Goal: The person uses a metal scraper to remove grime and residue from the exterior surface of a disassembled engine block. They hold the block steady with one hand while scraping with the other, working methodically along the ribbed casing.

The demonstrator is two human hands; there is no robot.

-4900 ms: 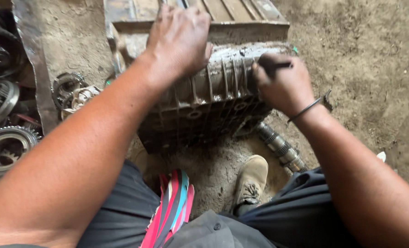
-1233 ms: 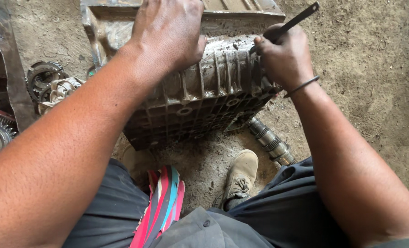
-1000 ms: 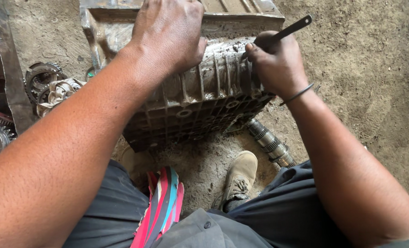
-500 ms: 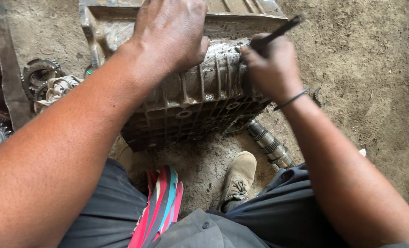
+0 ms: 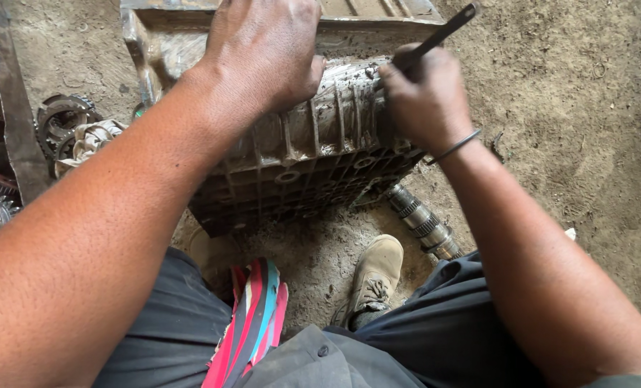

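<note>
A grimy ribbed metal gearbox housing lies on the dirt floor in front of me. My left hand rests flat on its upper side, fingers curled over the edge. My right hand is closed around a dark slim metal tool whose handle sticks up to the right, its tip hidden against the housing's ribs. A thin bangle circles my right wrist.
A splined metal shaft lies on the ground under the housing's right corner, by my tan shoe. Gears and bearings lie at the left beside a rusty metal strip. A striped cloth hangs between my knees.
My right hand has slid left along the housing's ribs with the tool, and the handle has swung. My left hand has stayed on top of the housing.
</note>
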